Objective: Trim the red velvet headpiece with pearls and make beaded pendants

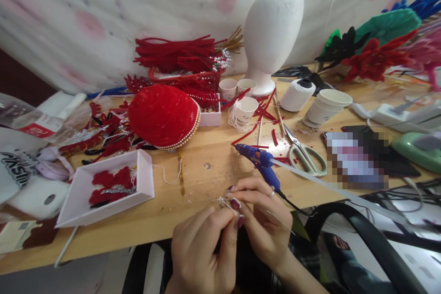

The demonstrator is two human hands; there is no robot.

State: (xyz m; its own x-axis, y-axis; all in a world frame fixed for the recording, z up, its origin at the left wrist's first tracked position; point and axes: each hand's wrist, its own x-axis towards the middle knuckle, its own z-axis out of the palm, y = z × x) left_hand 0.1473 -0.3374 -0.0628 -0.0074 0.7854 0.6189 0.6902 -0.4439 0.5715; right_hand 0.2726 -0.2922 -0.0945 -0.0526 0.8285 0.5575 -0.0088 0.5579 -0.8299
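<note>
My left hand (205, 243) and my right hand (263, 220) meet at the table's front edge, fingertips pinched together around a small white beaded piece (222, 200) with thin thread or wire. A thin strand (280, 221) trails over my right hand. Both hands are closed on this piece, and its exact shape is partly hidden by the fingers. Just behind them lies a blue glue gun (257, 157) with a long clear glue stick. A red cap-shaped piece (161, 116) edged with gold and pearl beads sits further back on the left.
A white box (146, 177) of red pieces stands at left. Scissors (305, 154), phones (356, 161), paper cups (324, 108) and a thread spool (296, 94) lie at right. Behind are a white foam head (274, 27) and red stems (175, 54). A chair armrest (358, 229) is at lower right.
</note>
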